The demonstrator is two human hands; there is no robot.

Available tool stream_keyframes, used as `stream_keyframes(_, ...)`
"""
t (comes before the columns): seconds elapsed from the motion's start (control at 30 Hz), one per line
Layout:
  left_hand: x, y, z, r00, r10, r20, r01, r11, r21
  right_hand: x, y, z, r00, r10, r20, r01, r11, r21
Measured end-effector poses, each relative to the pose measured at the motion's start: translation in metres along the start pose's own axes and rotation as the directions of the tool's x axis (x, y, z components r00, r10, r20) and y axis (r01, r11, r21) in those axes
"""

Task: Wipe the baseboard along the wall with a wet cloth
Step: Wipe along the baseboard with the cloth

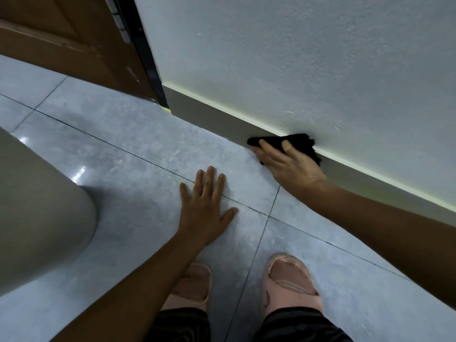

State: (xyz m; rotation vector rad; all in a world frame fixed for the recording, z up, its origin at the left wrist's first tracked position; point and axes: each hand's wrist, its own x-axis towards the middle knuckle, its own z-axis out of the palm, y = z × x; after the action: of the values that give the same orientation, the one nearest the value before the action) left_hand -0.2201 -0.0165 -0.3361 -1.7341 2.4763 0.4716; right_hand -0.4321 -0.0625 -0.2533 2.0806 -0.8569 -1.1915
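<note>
Two bare hands are at work near the foot of a white wall (308, 58). The right hand (287, 164) presses a black cloth (296, 143) against the grey baseboard (209, 112), fingers spread over the fabric and holding it there, where the baseboard meets the tiled floor (123, 156). The left hand (204, 203) lies flat and released on the floor, palm down, fingers fanned, grasping nothing, well apart from the cloth. Below, two feet in pink slippers (288, 280) stand on the tiles. A brown door (61, 38) closes the upper left corner, just beside the baseboard's end.
</note>
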Motion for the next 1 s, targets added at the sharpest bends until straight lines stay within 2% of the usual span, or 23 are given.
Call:
stream_keyframes(0.13, 0.001, 0.007, -0.002, 0.998, -0.063, 0.000, 0.063, 0.998, 0.016, -0.009, 0.008, 0.000, 0.999, 0.020, -0.026, -0.020, 1.000, -0.007)
stream_keyframes(0.2, 0.000, 0.019, -0.003, 0.995, -0.068, -0.073, 0.069, 0.998, 0.002, 0.003, 0.011, -0.011, 0.999, 0.029, -0.045, -0.029, 1.000, -0.006)
stream_keyframes(0.3, -0.003, 0.041, 0.006, 0.994, 0.046, -0.103, -0.048, 0.999, -0.018, 0.032, 0.010, -0.028, 0.996, 0.018, -0.090, -0.014, 0.999, 0.042)
stream_keyframes(0.4, -0.005, 0.057, 0.016, 0.988, 0.136, -0.067, -0.137, 0.991, -0.007, 0.045, 0.006, -0.027, 0.992, -0.025, -0.123, 0.021, 0.999, -0.033)
stream_keyframes(0.8, -0.007, 0.056, 0.018, 0.986, 0.152, -0.062, -0.149, 0.987, 0.054, -0.039, -0.010, 0.039, 1.000, -0.001, -0.029, -0.001, 0.998, -0.059)
stream_keyframes(1.0, -0.008, 0.057, 0.020, 0.988, 0.139, -0.059, -0.135, 0.988, 0.071, -0.031, 0.004, 0.023, 0.994, 0.027, -0.103, -0.028, 1.000, -0.002)
